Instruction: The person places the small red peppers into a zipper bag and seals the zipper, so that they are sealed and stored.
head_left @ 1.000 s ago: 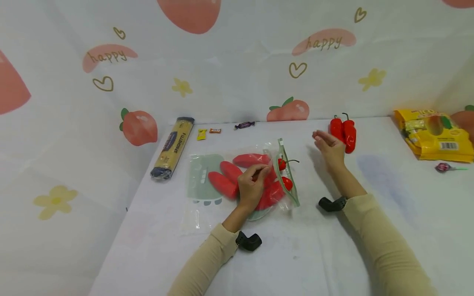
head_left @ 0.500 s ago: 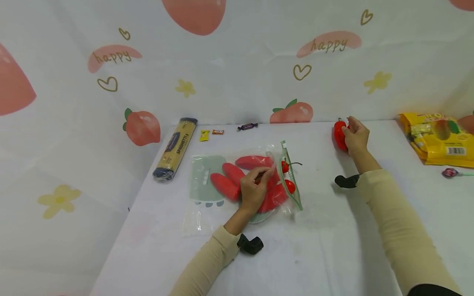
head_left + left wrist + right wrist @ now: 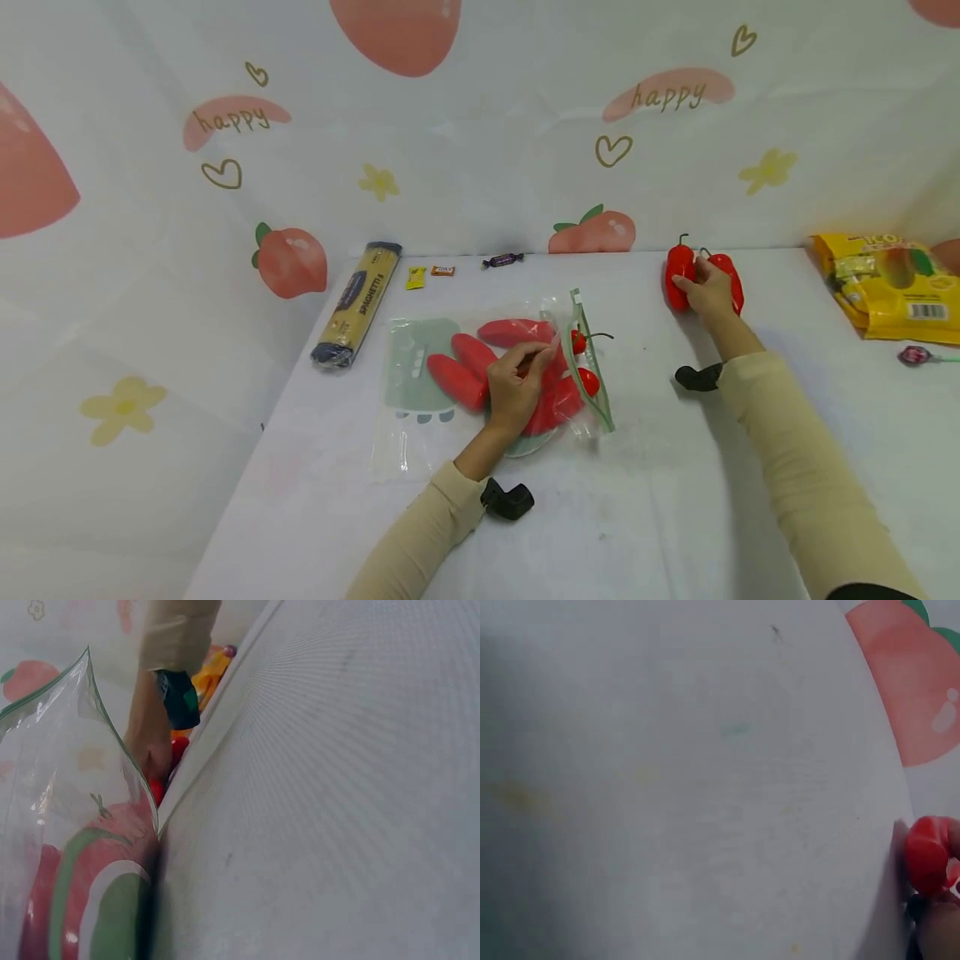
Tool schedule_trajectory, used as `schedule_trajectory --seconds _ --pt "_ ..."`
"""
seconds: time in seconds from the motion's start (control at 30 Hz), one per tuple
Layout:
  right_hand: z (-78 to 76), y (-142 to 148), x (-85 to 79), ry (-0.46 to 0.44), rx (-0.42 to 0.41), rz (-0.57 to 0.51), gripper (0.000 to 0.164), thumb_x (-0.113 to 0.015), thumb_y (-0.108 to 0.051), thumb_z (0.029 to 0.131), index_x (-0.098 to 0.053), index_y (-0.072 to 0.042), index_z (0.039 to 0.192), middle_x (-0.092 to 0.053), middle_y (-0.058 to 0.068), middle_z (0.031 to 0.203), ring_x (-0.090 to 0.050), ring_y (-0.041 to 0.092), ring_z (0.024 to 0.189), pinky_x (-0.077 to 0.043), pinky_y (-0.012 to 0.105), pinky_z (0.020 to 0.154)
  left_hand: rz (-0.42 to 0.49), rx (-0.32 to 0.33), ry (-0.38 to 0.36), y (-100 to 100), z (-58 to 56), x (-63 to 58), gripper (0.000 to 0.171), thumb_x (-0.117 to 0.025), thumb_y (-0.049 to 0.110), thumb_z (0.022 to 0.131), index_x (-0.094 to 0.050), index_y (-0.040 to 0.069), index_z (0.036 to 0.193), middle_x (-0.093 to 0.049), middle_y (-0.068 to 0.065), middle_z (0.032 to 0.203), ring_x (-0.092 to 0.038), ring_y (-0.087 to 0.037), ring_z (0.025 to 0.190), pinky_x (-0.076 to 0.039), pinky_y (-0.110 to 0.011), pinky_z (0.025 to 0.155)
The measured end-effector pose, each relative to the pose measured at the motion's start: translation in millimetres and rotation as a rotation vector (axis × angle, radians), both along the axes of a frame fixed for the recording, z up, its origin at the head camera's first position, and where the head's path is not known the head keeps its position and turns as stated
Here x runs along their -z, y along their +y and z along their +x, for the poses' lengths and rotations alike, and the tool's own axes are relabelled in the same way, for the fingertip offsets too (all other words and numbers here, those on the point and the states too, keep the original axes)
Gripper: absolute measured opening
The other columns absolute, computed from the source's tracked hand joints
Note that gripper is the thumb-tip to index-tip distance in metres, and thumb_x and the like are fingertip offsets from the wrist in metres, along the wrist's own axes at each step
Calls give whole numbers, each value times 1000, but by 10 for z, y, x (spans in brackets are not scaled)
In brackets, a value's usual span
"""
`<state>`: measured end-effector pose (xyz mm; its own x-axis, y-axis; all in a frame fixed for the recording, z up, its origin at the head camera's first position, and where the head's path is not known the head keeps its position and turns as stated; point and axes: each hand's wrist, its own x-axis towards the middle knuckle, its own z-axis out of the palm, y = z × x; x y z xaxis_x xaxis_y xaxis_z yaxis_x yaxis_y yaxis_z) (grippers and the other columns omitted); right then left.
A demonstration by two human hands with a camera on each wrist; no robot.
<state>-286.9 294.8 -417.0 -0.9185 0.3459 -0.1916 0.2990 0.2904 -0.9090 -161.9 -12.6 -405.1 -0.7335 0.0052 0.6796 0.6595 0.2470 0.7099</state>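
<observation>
A clear zip bag [image 3: 397,450] with a green-edged mouth lies on the table, holding several red peppers [image 3: 456,382]. Two of their stem ends show at the open mouth on the right. My left hand [image 3: 514,387] pinches the bag's upper film near that mouth; in the left wrist view the raised bag film [image 3: 67,757] stands up. At the back right, my right hand [image 3: 712,296] grips a red pepper [image 3: 677,271] between thumb and fingers. A second loose red pepper [image 3: 729,271] lies just to its right, partly behind the hand. The gripped pepper [image 3: 926,855] also appears at the right wrist view's edge.
A spaghetti pack [image 3: 356,304] lies at the back left. Beside it are a yellow candy [image 3: 416,277], an orange candy [image 3: 443,271] and a purple-wrapped candy [image 3: 502,261]. On the far right are a yellow bag [image 3: 888,287] and a lollipop [image 3: 915,356].
My right hand has reached right and back to the two loose peppers and taken hold of the left one. The left hand keeps its pinch on the bag.
</observation>
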Motion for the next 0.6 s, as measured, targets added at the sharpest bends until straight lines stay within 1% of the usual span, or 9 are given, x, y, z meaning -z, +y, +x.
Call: schedule_trajectory --seconds 0.07,0.13,0.17,0.23,0.3,0.37,0.5,0.6 --pt "21 -24 15 -14 -30 33 70 -48 -26 94 -4 -11 147 -12 14 153 -12 31 142 -20 45 115 9 5 -12 6 -5 8 10 -64 0 82 -65 -5 90 -70 -18 86 -69 -24 77 -56 -23 75" --pt "37 -72 24 -13 -28 36 71 -48 -26 94 -3 -10 147 -13 15 153 -14 32 142 -20 46 114 17 12 -25 11 -37 60 10 -64 0 82 -65 -5 90 -70 -18 87 -69 -24 77 -56 -23 75" --pt "48 -104 23 -18 -17 28 71 -47 -26 94 -3 -10 147 -15 15 153 -15 31 141 -21 45 114 20 14 -30 14 -59 96 11 -65 1 82 -66 -5 91 -70 -18 87 -69 -25 77 -56 -23 75" --pt "81 -187 -4 -21 17 -38 71 -48 -26 94 -3 -11 148 -16 12 154 -18 28 141 -23 42 114 21 12 -37 16 -99 172 11 -65 2 82 -66 -4 91 -70 -18 88 -69 -25 78 -56 -24 75" --pt "132 -287 -55 -13 71 -141 71 -49 -26 94 -4 -15 148 -17 7 154 -20 23 141 -25 38 114 28 15 -36 14 -136 245 12 -65 3 82 -66 -4 92 -70 -17 89 -69 -24 78 -56 -24 75" --pt "205 -398 -134 6 112 -272 72 -51 -25 93 -5 -19 148 -19 2 154 -22 19 140 -27 34 113 30 15 -23 9 -149 274 12 -65 5 82 -66 -3 92 -70 -16 89 -69 -23 79 -56 -25 76" --pt "404 -627 -292 85 149 -545 76 -54 -16 92 -5 -30 148 -25 0 149 -24 17 138 -28 33 112 32 22 5 -1 -157 285 15 -64 11 85 -67 -1 94 -71 -14 91 -69 -20 81 -56 -23 76" --pt "580 -799 -374 152 146 -702 80 -54 -9 90 -3 -38 145 -28 0 142 -29 18 134 -32 34 110 40 30 17 -5 -168 275 17 -63 14 86 -67 0 95 -71 -13 91 -69 -19 81 -56 -23 76"
